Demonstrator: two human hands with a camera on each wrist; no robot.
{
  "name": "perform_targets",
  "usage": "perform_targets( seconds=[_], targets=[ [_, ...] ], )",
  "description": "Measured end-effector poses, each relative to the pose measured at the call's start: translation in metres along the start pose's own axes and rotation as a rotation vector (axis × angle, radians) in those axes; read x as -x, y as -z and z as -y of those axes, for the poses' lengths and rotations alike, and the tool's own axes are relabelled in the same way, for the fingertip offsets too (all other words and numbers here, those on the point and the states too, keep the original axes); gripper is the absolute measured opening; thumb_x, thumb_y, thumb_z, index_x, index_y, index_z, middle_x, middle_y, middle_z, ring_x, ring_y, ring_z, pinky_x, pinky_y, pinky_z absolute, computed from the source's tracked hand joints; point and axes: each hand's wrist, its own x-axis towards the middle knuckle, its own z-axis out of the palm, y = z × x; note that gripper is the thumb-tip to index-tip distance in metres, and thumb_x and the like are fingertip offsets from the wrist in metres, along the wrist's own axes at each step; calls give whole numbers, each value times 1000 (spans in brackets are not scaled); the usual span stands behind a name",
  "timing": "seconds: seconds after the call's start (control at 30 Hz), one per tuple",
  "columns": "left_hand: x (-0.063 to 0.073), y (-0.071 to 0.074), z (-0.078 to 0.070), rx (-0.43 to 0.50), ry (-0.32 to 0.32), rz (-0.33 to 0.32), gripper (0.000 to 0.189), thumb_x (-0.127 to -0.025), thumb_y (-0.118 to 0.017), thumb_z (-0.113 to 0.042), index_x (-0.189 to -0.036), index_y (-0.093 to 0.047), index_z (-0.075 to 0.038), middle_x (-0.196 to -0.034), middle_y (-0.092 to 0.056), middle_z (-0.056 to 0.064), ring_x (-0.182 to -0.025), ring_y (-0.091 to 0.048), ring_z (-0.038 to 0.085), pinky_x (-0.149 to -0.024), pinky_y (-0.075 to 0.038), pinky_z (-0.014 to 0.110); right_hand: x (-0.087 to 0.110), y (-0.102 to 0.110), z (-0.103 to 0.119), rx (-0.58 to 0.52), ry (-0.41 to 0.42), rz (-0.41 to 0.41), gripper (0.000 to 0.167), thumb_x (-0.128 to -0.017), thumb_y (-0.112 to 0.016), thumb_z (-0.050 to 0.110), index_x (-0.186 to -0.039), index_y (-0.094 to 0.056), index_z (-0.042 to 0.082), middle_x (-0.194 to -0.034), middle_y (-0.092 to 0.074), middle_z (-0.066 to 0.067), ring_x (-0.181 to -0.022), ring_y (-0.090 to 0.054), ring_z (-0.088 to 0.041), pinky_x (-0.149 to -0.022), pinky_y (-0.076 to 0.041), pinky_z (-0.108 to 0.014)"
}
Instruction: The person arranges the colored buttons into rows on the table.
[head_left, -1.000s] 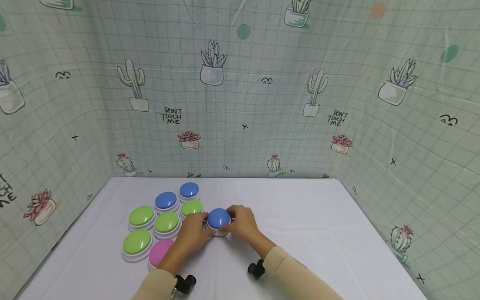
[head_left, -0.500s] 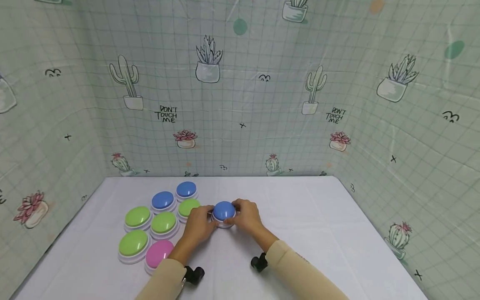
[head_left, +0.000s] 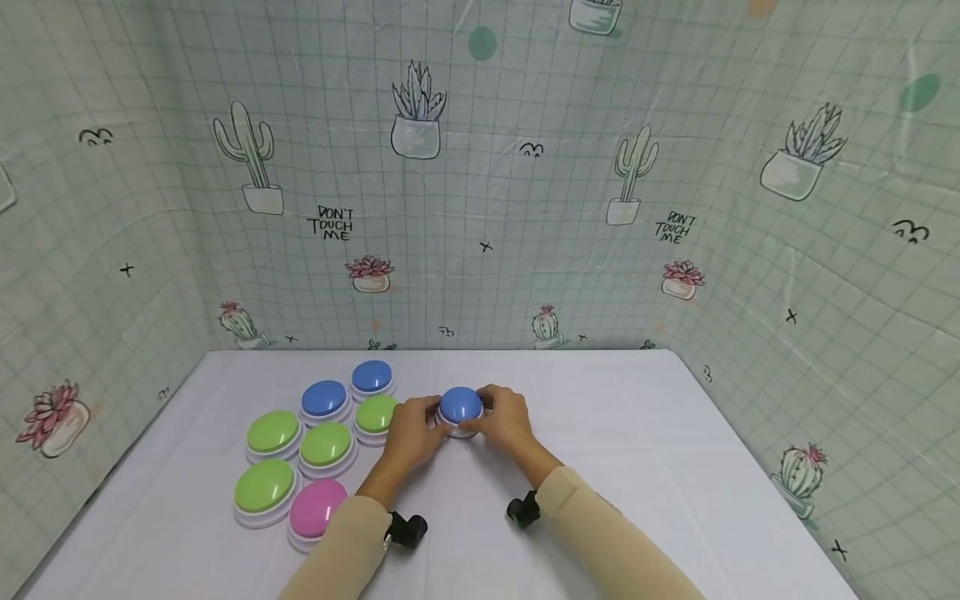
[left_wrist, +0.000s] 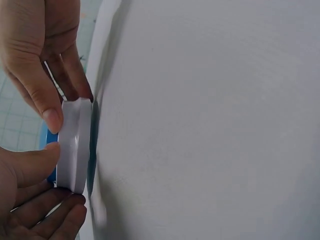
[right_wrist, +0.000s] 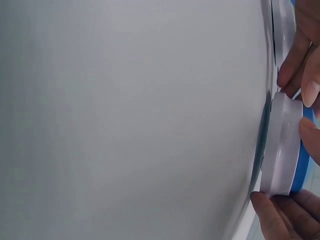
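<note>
A push button (head_left: 461,405) with a blue dome and a round white base sits between both hands, right of a cluster of similar buttons. My left hand (head_left: 412,433) grips its left side and my right hand (head_left: 508,421) grips its right side. In the left wrist view, both thumbs lie at the near side of the white base (left_wrist: 74,145), and the other fingers curl round its sides. A dark strip shows along the underside of the button (right_wrist: 282,145) in the right wrist view; whether the base touches the cloth, I cannot tell.
The cluster at left has blue buttons (head_left: 324,398), several green buttons (head_left: 326,444) and a pink button (head_left: 318,508), the last partly hidden by my left sleeve. They stand on a white-covered table (head_left: 615,467). Cactus-print cloth (head_left: 480,192) hangs behind and at both sides.
Both hands have moved the blue button away from me and slightly to the right, farther from the cluster. The head view has shifted a little; the other buttons keep their arrangement.
</note>
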Motion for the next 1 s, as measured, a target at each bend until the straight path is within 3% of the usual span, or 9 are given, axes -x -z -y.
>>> perform_targets(
  seconds=[0.37, 0.6, 0.8, 1.0],
  targets=[
    [-20, -5, -6, 122, 36, 38, 53, -91, -80, -3, -140, -61, 7, -138, -65, 23, -128, -64, 38, -107, -55, 46, -19, 8, -7, -15, -27, -31, 57, -78, -94, 12, -126, -70, -6, -122, -74, -21, -118, -69, -37, -107, -53, -52],
    [-28, -9, -8, 169, 51, 69, 54, -94, -75, 0, -145, -56, 8, -145, -60, 24, -132, -61, 39, -109, -53, 44, -28, 10, -9, -6, -50, -46, 56, -78, -94, 11, -126, -69, -7, -123, -73, -22, -118, -69, -37, -107, -54, -50],
    [-34, -13, -7, 180, 71, 54, 51, -95, -68, 4, -145, -57, 6, -145, -60, 24, -132, -60, 39, -111, -51, 45, -33, 9, -13, 1, -42, -60, 55, -78, -94, 11, -124, -70, -7, -121, -74, -22, -116, -69, -38, -106, -55, -51],
    [-31, -17, -2, 206, 77, 30, 50, -93, -65, 9, -143, -58, 8, -142, -61, 26, -133, -60, 39, -112, -50, 47, -33, 4, -15, -3, -57, -43, 55, -77, -94, 12, -122, -71, -8, -118, -75, -22, -113, -71, -37, -103, -56, -50]
  ],
)
